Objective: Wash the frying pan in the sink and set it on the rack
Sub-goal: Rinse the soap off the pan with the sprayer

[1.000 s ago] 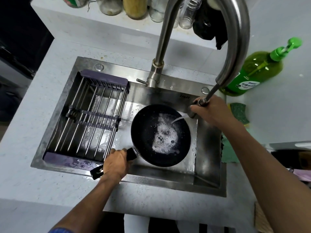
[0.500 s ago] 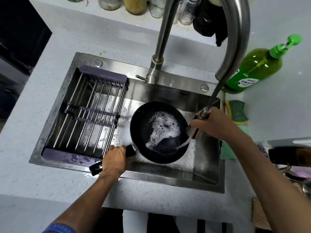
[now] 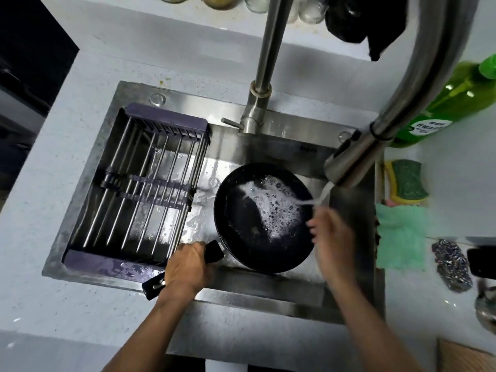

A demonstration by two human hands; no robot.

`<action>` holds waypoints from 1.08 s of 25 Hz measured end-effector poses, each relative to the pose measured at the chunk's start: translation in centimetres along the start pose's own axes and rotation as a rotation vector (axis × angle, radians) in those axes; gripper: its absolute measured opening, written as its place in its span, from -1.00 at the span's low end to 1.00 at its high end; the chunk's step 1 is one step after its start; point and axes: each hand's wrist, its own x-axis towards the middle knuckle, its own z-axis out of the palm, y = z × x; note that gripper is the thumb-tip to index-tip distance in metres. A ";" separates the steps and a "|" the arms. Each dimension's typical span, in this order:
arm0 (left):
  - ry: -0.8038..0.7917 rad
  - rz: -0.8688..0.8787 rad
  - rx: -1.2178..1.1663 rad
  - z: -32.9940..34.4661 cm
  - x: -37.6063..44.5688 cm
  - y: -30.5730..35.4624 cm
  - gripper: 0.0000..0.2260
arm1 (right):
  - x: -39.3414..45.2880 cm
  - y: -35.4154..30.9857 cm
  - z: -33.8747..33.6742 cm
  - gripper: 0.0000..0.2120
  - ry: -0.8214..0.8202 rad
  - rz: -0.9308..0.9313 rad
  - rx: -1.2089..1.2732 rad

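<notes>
Fingers of L hand (image 3: 185, 267) wrap pan handle (image 3: 213, 251).

pale counter (image 3: 80, 304) carries soap bottle (image 3: 453, 103), sponge (image 3: 406, 181), green cloth (image 3: 401, 234).

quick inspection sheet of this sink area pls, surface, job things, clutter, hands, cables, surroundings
surface: pale speckled counter around a wet steel sink
job's things: black frying pan in the sink, suds inside, water from the faucet head hitting it; rack over the sink's left side, bare
clutter: green soap bottle, sponge, green cloth, steel scourer
grippers: left hand closed on the pan handle; right hand blurred at the pan's rim, off the faucet
cables: nothing seen
surroundings: jars and a dark cloth behind
</notes>
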 end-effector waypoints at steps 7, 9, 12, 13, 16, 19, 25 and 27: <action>0.010 0.036 0.052 0.4 -0.4 -0.1 -0.67 | 7.3 13.6 14.7 -0.42 -0.564 -0.076 -0.783; -0.004 0.012 0.095 0.1 -0.5 0.1 -0.67 | 8.4 14.1 15.6 -0.37 -0.289 0.092 -0.793; 0.004 0.013 0.053 -0.5 -0.7 0.6 -0.70 | 7.9 14.4 17.9 -0.35 -0.355 -0.221 -0.633; 0.007 0.006 0.040 -0.8 -0.7 0.6 -0.71 | 8.2 14.6 18.2 -0.37 -0.356 -0.218 -0.572; -0.041 -0.001 0.069 -1.5 -0.8 1.1 -0.70 | 9.1 14.3 18.1 -0.35 -0.121 0.087 -0.614; -0.064 0.008 0.114 -1.9 -0.8 1.3 -0.67 | 9.0 15.0 18.9 -0.31 -0.472 -0.314 -0.721; -0.015 0.091 0.160 -0.4 -0.4 0.8 -0.58 | 13.1 8.3 22.3 -0.45 0.181 0.266 -0.253; -0.055 0.077 0.195 -0.4 -0.1 0.8 -0.57 | 12.1 4.0 26.5 -0.38 0.077 0.126 0.068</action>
